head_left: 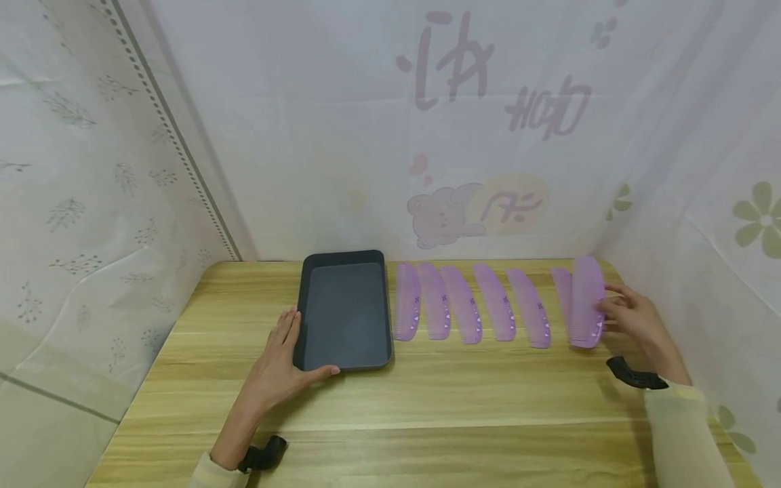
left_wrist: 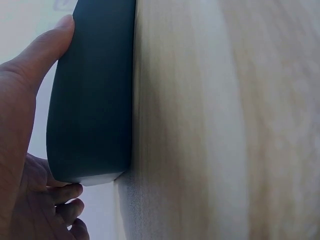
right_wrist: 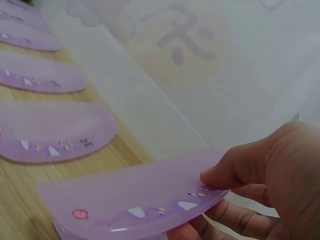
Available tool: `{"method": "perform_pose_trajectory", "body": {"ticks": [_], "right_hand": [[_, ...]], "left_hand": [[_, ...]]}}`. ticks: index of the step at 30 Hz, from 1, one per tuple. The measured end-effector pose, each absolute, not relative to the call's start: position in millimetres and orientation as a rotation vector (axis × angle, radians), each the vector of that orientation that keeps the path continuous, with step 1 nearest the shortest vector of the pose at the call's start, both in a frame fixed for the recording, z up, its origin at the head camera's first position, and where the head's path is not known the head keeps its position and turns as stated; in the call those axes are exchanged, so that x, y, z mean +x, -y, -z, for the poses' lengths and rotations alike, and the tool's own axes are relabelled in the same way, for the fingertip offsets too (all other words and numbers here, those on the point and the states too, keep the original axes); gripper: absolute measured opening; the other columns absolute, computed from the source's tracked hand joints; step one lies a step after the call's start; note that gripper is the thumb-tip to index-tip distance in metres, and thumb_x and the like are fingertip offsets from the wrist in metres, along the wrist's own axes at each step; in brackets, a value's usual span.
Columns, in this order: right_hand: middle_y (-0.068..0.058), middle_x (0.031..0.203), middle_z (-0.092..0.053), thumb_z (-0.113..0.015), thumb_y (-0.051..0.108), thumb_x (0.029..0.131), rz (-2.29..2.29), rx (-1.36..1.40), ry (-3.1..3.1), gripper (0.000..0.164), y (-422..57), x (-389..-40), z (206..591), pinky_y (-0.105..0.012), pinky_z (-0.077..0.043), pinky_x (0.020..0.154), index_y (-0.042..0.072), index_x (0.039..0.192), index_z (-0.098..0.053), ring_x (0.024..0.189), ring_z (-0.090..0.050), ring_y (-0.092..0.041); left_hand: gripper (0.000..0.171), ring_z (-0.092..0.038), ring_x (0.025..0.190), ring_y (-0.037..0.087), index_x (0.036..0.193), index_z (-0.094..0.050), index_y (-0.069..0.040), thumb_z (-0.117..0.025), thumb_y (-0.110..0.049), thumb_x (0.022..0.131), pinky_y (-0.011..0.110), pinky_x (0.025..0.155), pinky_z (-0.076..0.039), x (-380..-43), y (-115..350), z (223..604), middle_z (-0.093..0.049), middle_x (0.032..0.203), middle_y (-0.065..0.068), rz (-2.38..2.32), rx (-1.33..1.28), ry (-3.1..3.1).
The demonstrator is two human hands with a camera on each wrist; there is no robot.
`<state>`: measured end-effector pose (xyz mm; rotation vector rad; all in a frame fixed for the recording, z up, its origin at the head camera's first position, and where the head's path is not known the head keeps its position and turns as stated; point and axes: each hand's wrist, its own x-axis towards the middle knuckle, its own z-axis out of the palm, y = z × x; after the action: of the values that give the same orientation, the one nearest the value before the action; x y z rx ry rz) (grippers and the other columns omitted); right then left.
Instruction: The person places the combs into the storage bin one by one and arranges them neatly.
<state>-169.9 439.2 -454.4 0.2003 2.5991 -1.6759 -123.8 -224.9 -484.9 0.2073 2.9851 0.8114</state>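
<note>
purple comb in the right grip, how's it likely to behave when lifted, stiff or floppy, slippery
The purple comb is probably fairly stiff: pinched in the right grip, it shows no obvious sag. It looks thin, so likely light. Its glossy surface might be slippery.

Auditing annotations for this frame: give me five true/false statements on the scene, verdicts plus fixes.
1. The right hand holds a purple comb. True.
2. The left hand holds a comb too. False: it touches the dark rectangular tray.
3. In the head view, the tray is to the right of the combs lying on the table. False: it is to their left.
4. In the head view, the held comb partly covers another comb. True.
5. Both sleeves are black. False: they are pale cream.
</note>
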Motion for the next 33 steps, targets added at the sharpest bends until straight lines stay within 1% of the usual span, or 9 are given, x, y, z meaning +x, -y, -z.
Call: {"method": "perform_pose_trajectory", "body": {"ticks": [2,5,9,12,14,20,29,33], "right_hand": [[0.022,0.086,-0.070,-0.062,0.013,0.103,1.680,0.181,-2.592,0.039,-437.1,-169.7,454.7,-0.028,-0.063,0.065,0.018,0.139,-0.049,0.075,-0.071,-0.004],[0.021,0.088,-0.071,-0.062,0.012,0.103,1.673,0.142,-2.593,0.047,-433.2,-169.6,455.0,-0.029,-0.063,0.067,0.008,0.146,-0.044,0.077,-0.071,-0.004],[0.021,0.090,-0.070,-0.062,0.013,0.103,1.647,0.112,-2.611,0.056,-424.4,-168.8,453.5,-0.030,-0.063,0.068,0.001,0.152,-0.036,0.079,-0.071,-0.005],[0.021,0.090,-0.069,-0.062,0.017,0.103,1.618,0.105,-2.629,0.059,-416.0,-168.0,451.2,-0.032,-0.064,0.068,0.001,0.153,-0.034,0.079,-0.071,-0.005],[0.021,0.090,-0.068,-0.063,0.019,0.103,1.595,0.097,-2.644,0.064,-410.9,-167.5,449.9,-0.033,-0.064,0.069,-0.002,0.155,-0.032,0.080,-0.071,-0.006],[0.021,0.093,-0.068,-0.065,0.021,0.102,1.604,0.091,-2.630,0.073,-399.0,-167.0,448.6,-0.035,-0.065,0.070,-0.002,0.159,-0.026,0.080,-0.072,-0.008],[0.012,0.094,-0.067,-0.067,0.016,0.101,1.669,0.026,-2.609,0.069,-384.4,-167.2,449.2,-0.037,-0.065,0.068,0.000,0.157,-0.029,0.080,-0.075,-0.012],[0.012,0.094,-0.067,-0.065,0.015,0.102,1.671,0.028,-2.601,0.069,-378.8,-167.9,450.1,-0.037,-0.065,0.068,0.000,0.158,-0.028,0.079,-0.075,-0.012]], "left_hand": [[0.137,-0.009,0.158,0.048,0.166,-0.003,-0.008,-0.073,-0.080,0.073,0.069,0.117,-0.031,-123.7,224.8,484.7,-0.004,0.174,0.018,-0.812,0.209,-2.986],[0.137,-0.010,0.157,0.048,0.166,-0.003,-0.008,-0.073,-0.080,0.073,0.069,0.117,-0.031,-123.7,224.6,484.3,-0.004,0.174,0.018,-0.811,0.210,-2.986],[0.136,-0.009,0.157,0.048,0.166,-0.003,-0.008,-0.073,-0.080,0.073,0.070,0.117,-0.030,-123.5,224.1,483.8,-0.003,0.174,0.018,-0.811,0.206,-2.982],[0.136,-0.009,0.158,0.048,0.166,-0.003,-0.008,-0.073,-0.080,0.073,0.070,0.118,-0.029,-123.1,223.7,483.9,-0.003,0.174,0.018,-0.813,0.201,-2.976],[0.137,-0.008,0.158,0.047,0.166,-0.003,-0.008,-0.073,-0.080,0.073,0.070,0.118,-0.028,-122.8,223.3,484.0,-0.003,0.174,0.018,-0.814,0.199,-2.972],[0.137,-0.009,0.158,0.048,0.166,-0.003,-0.008,-0.073,-0.080,0.073,0.070,0.117,-0.031,-122.5,223.6,484.5,-0.004,0.173,0.018,-0.808,0.192,-2.975],[0.136,-0.008,0.158,0.046,0.166,-0.004,-0.007,-0.073,-0.079,0.073,0.069,0.120,-0.027,-123.3,224.5,484.7,-0.004,0.173,0.018,-0.818,0.207,-2.984],[0.136,-0.009,0.158,0.047,0.166,-0.004,-0.007,-0.073,-0.079,0.074,0.069,0.119,-0.028,-124.0,224.5,484.7,-0.004,0.173,0.018,-0.818,0.209,-2.986]]}}
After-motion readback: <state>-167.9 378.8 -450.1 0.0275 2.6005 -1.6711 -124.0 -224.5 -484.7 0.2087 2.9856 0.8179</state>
